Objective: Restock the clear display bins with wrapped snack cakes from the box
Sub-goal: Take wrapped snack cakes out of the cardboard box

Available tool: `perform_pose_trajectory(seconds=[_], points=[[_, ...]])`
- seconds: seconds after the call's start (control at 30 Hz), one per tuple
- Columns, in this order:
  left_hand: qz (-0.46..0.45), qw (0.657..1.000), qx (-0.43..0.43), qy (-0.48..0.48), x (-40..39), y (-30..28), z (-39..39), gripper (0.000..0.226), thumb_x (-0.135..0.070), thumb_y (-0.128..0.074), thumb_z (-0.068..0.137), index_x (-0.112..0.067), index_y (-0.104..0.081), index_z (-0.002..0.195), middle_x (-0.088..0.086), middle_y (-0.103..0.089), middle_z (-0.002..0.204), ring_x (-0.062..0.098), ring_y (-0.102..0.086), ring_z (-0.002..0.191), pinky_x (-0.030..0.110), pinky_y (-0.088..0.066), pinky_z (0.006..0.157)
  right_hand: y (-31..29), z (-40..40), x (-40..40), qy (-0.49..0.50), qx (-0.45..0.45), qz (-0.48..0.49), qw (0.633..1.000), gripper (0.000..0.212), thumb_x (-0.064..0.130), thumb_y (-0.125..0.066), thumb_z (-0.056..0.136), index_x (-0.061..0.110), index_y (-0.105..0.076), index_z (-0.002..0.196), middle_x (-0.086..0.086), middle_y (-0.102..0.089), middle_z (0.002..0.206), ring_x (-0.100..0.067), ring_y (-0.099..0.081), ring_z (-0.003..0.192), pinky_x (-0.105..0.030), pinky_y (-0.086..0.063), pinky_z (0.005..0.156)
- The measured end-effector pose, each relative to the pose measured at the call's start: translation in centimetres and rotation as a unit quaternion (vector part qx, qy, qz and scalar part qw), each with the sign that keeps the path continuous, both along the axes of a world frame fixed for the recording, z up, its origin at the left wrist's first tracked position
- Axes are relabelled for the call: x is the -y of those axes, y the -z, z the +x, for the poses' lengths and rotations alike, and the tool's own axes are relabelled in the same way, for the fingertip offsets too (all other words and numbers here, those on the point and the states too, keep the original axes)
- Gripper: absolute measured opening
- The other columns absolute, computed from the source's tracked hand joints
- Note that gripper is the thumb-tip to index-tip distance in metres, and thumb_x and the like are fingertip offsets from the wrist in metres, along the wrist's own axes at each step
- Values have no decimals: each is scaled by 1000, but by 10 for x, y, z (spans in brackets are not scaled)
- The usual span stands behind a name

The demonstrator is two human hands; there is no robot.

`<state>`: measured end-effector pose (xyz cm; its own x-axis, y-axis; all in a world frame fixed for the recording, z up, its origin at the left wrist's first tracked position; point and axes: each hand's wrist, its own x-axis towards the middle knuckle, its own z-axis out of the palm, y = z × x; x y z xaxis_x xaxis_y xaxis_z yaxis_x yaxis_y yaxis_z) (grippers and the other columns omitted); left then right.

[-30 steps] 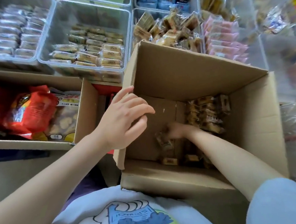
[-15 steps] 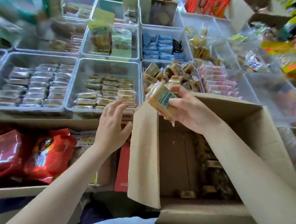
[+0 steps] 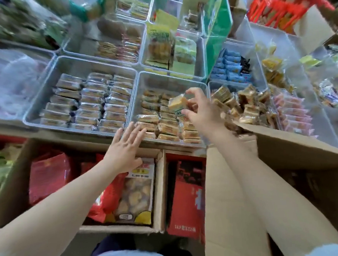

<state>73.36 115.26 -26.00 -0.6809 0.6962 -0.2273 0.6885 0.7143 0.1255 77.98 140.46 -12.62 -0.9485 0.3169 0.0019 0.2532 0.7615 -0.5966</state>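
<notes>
The right hand (image 3: 201, 114) is carrying a cake (image 3: 178, 104) over the middle bin (image 3: 161, 77), above its rows. To do this well, I'd lower it into a gap and lay it flat, matching the rows — not drop it. Its fingers are curling round the cake, pinching it. The left hand (image 3: 124, 150) is hovering at the bin's near edge, fingers straight and spread — holding nothing. The box (image 3: 284, 150) is sitting to the right.

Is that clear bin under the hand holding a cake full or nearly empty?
Partly full. The clear bin holds rows of wrapped cakes at its near end, while bare floor shows along its far side.
</notes>
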Motion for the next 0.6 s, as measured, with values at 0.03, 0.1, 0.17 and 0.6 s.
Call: perform_pose_trajectory(seconds=[0.03, 0.1, 0.17, 0.6], points=[[5, 1000, 1, 3, 1, 2, -2, 101, -55, -50, 90, -24, 15, 160, -1, 21, 166, 20, 33, 148, 42, 23, 118, 13, -13, 6, -1, 3, 9, 1000, 44, 21, -70, 92, 28, -50, 130, -3, -66, 115, -21, -62, 100, -32, -47, 84], [13, 1000, 0, -1, 1, 6, -2, 101, -55, -49, 88, -24, 16, 159, 0, 20, 166, 21, 34, 148, 44, 22, 119, 39, -34, 13, -1, 18, 51, 999, 42, 19, -68, 92, 27, -54, 130, -7, -66, 116, -27, -61, 106, -36, -49, 89], [20, 1000, 2, -1, 2, 11, -4, 101, -55, -47, 88, -24, 18, 159, 2, 21, 166, 21, 35, 147, 46, 20, 120, 60, -48, 17, -2, 65, 118, 991, 35, 20, -63, 94, 27, -58, 127, -7, -66, 116, -31, -59, 108, -42, -49, 92], [44, 999, 2, 15, 6, 20, -6, 102, -53, -46, 87, -25, 27, 153, 4, 15, 168, 23, 32, 149, 47, 21, 120, 117, -40, 31, -81, 118, 169, 975, 38, 0, -43, 97, 12, -62, 128, -8, -66, 121, -30, -58, 114, -41, -47, 96]])
